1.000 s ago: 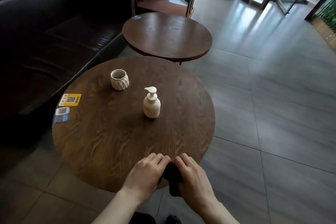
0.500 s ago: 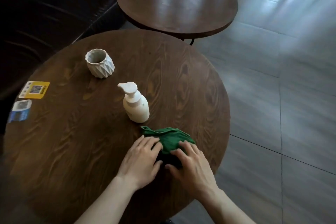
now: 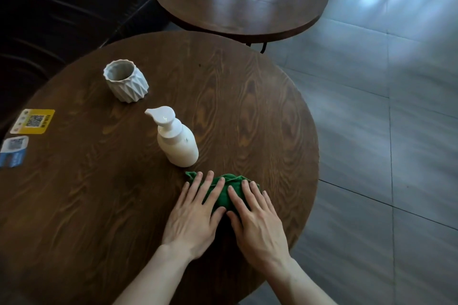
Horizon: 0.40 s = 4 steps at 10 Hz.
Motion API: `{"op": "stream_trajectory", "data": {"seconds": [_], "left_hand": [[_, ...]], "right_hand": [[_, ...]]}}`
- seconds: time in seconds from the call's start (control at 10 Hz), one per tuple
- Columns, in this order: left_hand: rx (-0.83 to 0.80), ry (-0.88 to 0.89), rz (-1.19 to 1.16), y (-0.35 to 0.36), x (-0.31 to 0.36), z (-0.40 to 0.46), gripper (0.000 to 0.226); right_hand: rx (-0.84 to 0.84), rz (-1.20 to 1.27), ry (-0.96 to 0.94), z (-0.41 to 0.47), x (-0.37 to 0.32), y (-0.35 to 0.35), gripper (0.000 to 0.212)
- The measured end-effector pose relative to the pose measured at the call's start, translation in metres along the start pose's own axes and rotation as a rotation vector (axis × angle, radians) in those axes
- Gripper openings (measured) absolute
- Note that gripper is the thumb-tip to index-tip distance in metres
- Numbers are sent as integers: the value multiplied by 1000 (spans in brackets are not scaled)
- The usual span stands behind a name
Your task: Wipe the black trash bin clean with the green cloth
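2 QR stickers [image 3: 33, 121] lie at the round table's [image 3: 260, 111] left edge, then a ribbed white cup [image 3: 126, 80] and a white pump bottle [image 3: 176, 140]. Just right, the left hand [image 3: 195, 215] and right hand [image 3: 255, 218] press flat, fingers spread, on the green cloth [image 3: 224, 192].

Two round tables [image 3: 247, 96], two stickers [image 3: 33, 121], one pump bottle [image 3: 177, 143], one cup [image 3: 126, 80], one cloth [image 3: 226, 189].

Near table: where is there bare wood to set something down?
Free: the wide stretch of the near table right of the pump bottle and ribbed cup, and the near-left area below the stickers. Crowded: both hands flat on the green cloth.
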<state>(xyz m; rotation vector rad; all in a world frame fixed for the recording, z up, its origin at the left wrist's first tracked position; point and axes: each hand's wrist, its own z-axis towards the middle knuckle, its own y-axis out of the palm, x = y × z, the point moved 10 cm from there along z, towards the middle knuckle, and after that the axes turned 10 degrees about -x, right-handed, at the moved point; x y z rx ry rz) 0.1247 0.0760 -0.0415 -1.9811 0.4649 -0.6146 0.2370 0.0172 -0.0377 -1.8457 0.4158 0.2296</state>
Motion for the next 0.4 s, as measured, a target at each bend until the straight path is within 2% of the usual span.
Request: {"op": "stream_trajectory", "data": {"seconds": [0.2, 0.4], "left_hand": [[-24, 9, 4, 1, -12, -7, 66], [-20, -31, 10, -20, -29, -44, 68]], "right_hand": [[-12, -19, 31, -4, -1, 4, 57], [-3, -30, 149, -34, 4, -14, 63]]}}
